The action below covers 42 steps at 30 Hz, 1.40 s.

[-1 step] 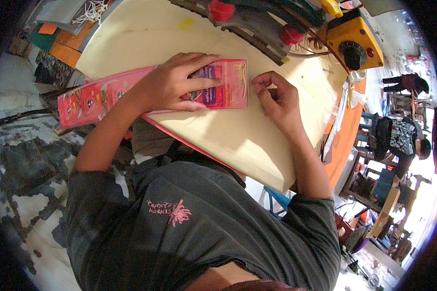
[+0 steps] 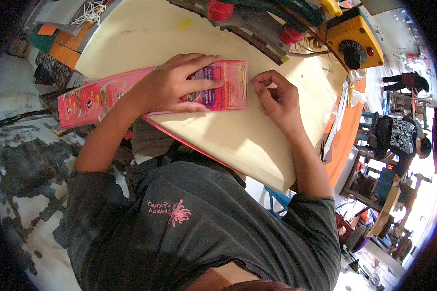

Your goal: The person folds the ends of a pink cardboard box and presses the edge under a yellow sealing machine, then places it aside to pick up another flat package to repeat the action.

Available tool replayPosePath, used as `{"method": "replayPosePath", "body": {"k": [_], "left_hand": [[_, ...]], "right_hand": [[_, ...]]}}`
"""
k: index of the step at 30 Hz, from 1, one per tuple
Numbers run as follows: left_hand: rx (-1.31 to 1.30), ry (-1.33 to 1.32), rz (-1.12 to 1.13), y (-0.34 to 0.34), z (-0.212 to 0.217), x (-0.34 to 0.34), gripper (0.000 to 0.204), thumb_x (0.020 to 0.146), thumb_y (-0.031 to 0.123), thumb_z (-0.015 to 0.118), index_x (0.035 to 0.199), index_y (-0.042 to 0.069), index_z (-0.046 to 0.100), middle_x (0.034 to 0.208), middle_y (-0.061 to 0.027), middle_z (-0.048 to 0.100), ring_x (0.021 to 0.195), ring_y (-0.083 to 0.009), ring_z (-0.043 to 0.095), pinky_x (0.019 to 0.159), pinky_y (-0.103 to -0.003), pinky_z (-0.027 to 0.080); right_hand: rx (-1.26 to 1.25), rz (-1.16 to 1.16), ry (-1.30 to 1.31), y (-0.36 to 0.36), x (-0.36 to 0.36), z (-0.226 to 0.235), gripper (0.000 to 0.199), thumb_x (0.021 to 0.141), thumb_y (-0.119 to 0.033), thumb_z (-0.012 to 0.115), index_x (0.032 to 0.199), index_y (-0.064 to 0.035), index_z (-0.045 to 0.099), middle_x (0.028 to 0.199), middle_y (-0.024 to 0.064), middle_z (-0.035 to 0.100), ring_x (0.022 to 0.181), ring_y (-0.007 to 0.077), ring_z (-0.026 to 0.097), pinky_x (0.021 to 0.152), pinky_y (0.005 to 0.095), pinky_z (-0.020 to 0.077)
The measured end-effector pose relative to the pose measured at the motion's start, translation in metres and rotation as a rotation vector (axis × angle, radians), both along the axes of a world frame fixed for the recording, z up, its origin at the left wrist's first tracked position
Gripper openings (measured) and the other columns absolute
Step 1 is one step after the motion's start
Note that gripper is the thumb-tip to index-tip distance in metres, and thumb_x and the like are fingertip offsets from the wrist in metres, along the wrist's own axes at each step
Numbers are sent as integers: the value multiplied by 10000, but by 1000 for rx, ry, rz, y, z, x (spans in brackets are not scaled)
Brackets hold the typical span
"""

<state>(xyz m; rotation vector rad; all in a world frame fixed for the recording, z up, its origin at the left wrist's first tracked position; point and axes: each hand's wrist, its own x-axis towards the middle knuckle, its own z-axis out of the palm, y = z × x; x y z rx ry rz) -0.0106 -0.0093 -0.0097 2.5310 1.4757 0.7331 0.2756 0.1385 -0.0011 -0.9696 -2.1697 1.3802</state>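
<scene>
Pale wood made up the big worktable (image 2: 238, 140), with a busy workshop all around it. At the middle lay a long pink printed card (image 2: 102, 99), its far end hanging off the table toward 9 o'clock. The left hand (image 2: 172, 87) was spread wide and flat on the card, pressing it down. The right hand (image 2: 277, 97) was curled small at the card's 3 o'clock edge – fingers pinched, though I could not tell on what. A good way would be to keep the card pinned firmly so it cannot slide. At 1 o'clock sat a yellow machine (image 2: 354, 41) – close, but not blocking
</scene>
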Motion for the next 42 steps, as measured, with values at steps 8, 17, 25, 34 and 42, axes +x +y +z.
{"method": "replayPosePath", "body": {"k": [8,17,25,34,42], "left_hand": [[20,-34,-51,-1,1,12,583,808,370,864,1353,186,763,1595,-207,534,1399,-416,571,1179,-528,457],[26,-27,-36,0,-5,13,552,816,354,855,1337,193,771,1597,-192,536,1380,-414,581,1169,-527,470],[21,-33,-42,0,-2,13,581,839,389,839,1378,189,746,1570,-202,548,1358,-424,584,1154,-520,477],[-112,-386,185,36,17,46,511,993,387,760,1346,25,686,1147,-198,709,1065,-382,701,961,-442,562],[-178,-333,226,59,9,60,279,997,277,716,1070,13,770,1019,-181,723,969,-396,711,870,-474,572]], "right_hand": [[-89,36,-65,0,1,6,177,1016,-161,760,1064,8,738,877,50,745,764,58,648,666,258,529],[-150,34,-45,2,3,3,143,1011,-121,715,1044,16,743,881,41,757,784,61,646,697,252,527],[-106,43,-79,5,6,-3,144,1005,-123,699,1035,11,745,870,34,734,771,63,606,703,263,516],[-134,92,-35,5,6,1,135,1004,-101,670,1025,17,731,883,55,735,819,102,637,764,286,533],[-167,195,-3,13,10,2,126,1001,-102,644,1028,4,706,882,20,686,819,95,608,755,275,513]]}}
